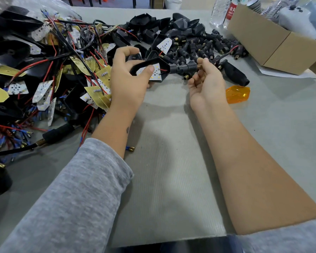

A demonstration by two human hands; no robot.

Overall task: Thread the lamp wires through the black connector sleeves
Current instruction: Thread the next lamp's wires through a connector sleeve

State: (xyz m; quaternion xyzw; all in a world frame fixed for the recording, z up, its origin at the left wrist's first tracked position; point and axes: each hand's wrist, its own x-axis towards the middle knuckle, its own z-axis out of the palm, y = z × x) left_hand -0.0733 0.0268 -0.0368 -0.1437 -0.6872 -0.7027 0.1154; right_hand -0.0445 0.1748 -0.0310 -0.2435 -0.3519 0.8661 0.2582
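Nearest the camera, two forearms reach out over the grey worktop (171, 179), the left one in a grey sleeve (71, 194). Both meet at the lamp assembly (153, 70), held above the worktop and taken here as the landmark. Its long axis runs roughly level from left to right: the black housing with its white LED board sits at the left end, and the black connector sleeve (182, 68) points right, ending in a brass threaded tip. The left hand (129, 77) grips the housing, fingers curled over its far edge and the thumb pressed on the LED board. The right hand (206, 77) pinches the wires (224, 55) just past the brass tip, between thumb and fingertips; they trail off right and away. Right of the assembly and slightly nearer lies an orange lens (237, 94). Left of it sprawls a heap of LED boards and red and black wiring (62, 70). Beyond it lies a pile of loose black sleeves (204, 46), and farther right a cardboard box (274, 42).
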